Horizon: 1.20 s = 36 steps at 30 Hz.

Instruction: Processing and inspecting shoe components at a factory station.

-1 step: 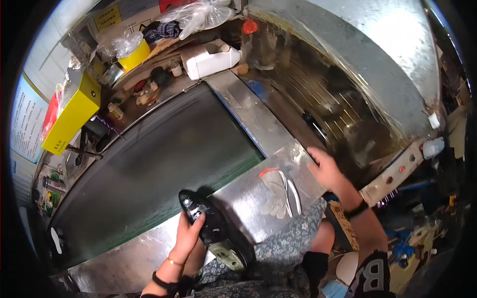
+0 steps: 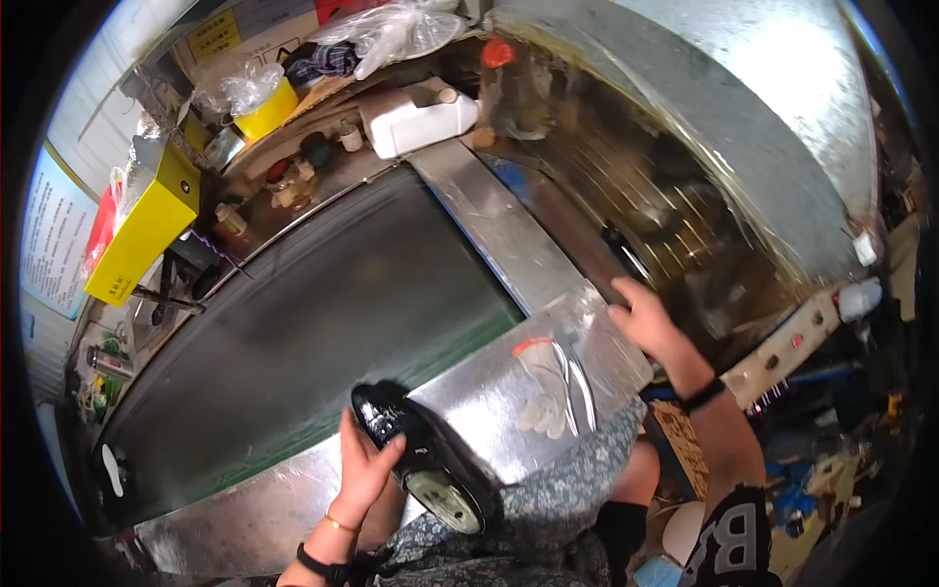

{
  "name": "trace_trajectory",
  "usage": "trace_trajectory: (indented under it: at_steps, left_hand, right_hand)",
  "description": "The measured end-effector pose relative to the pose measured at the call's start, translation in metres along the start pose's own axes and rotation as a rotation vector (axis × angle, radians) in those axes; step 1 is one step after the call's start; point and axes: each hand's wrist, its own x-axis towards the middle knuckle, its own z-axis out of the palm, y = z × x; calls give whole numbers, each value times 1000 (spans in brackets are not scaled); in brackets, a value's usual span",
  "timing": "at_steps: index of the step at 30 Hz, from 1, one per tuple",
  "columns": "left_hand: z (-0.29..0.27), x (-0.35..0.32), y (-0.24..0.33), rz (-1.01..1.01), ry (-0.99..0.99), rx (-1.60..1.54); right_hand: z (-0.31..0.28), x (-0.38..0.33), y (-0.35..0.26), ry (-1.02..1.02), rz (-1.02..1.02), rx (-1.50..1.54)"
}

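Black shoe [image 2: 423, 458] gripped in left hand [image 2: 364, 472] fingers; right hand [image 2: 646, 319] open on metal ledge [image 2: 509, 235].

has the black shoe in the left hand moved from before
No. The black shoe sits at the same spot on the metal table edge, beside the white glove.

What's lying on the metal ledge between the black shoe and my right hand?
A white work glove with a red cuff lies between the black shoe and right hand, in the head view.

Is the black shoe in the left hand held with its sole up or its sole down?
Sole down, as far as shows. The black shoe shows its glossy upper and pale insole opening to the camera; the left hand grips its side.
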Motion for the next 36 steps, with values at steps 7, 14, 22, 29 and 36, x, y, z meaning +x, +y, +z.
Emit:
trace_trajectory:
  at_steps: [7,14,22,29,36]
  left_hand:
    - [25,-9,-46,352,168,305]
    - [28,12,-57,276,236,487]
    - [28,9,-63,306,288,390]
    - [39,-26,-44,-164,273,-800]
    - [-7,-28,-42,60,221,-512]
  right_hand:
    - [32,179,154,141,-354,-707]
    - [54,219,201,-343,-21,-1306]
    - [-49,140,71,283,-101,-291]
    - [-56,2,-184,257,-780,16]
    - [24,-45,-288,-18,-709,7]
